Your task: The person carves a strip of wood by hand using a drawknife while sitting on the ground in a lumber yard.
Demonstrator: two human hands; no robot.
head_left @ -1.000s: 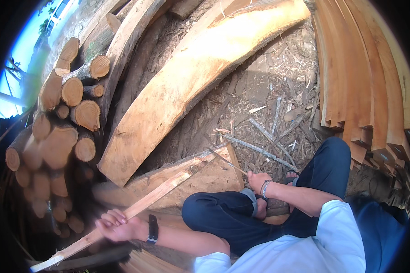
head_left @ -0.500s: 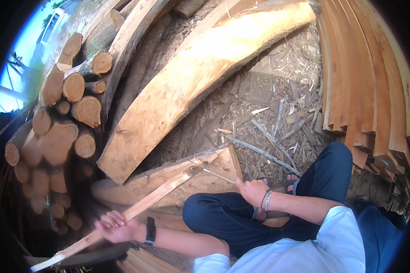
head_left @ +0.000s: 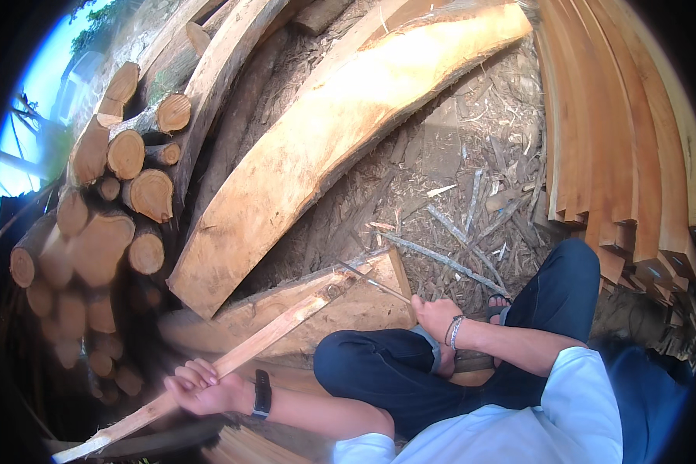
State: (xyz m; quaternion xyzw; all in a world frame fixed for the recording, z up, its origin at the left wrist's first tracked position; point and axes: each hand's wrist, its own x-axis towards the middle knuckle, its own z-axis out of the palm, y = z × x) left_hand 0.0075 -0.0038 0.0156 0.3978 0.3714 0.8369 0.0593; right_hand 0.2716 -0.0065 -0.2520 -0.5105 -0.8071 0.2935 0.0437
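Note:
My left hand (head_left: 203, 387) is closed around a long, pale wooden strip (head_left: 274, 329) with a dark knot near its upper end. That strip slants from the lower left up to a thick wooden block (head_left: 356, 313), where its far end rests. In my right hand (head_left: 438, 315) is a long, thin bladed tool (head_left: 375, 284), seen nearly edge-on, so I cannot tell its exact kind. Its dark tip reaches past the strip's knotted end; whether it touches the wood is unclear.
A broad sawn slab (head_left: 286, 166) lies beyond the block. Cut logs (head_left: 148, 195) are stacked at the left, and long sawn boards (head_left: 615, 116) at the right. Sticks (head_left: 445, 257) and wood chips cover the ground between. My bent knee (head_left: 348, 359) is close to the block.
My right hand has drawn slightly right with the bladed tool, whose dark tip now shows more clearly above the strip. The left hand's grip on the strip is almost unchanged.

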